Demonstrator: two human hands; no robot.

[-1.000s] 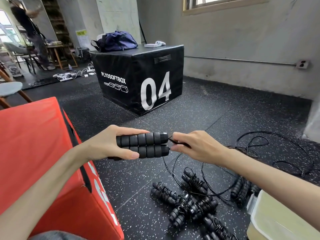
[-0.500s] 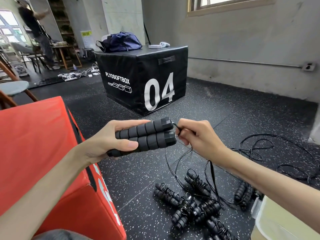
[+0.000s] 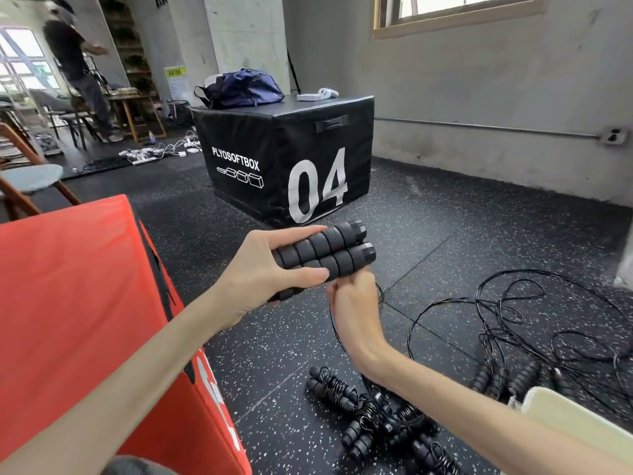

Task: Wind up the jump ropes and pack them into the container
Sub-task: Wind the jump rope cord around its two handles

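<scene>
Handles (image 3: 323, 255) of one jump rope are lying side by side in the left hand (image 3: 260, 279), which is clamping them together as a single core so the cord (image 3: 337, 329) has something firm to go around. Just beneath their capped ends, the right hand (image 3: 356, 306) is closing around that thin black cord, apparently carrying it under the pair to lay on a turn; the cord is trailing down past the wrist toward the floor. Several wound ropes (image 3: 373, 416) are sitting in a cluster on the speckled mat below the forearm, not yet packed, while loose ropes (image 3: 534, 323) are sprawling in loops to the right. Only a pale corner of the container (image 3: 565, 416) is showing at the lower right, near the pile. Room is tight on the left, where the red box (image 3: 78, 303) is standing close beside the left forearm, but open floor is lying ahead toward the black plyo box (image 3: 284, 156), giving the winding hand free swing.
</scene>
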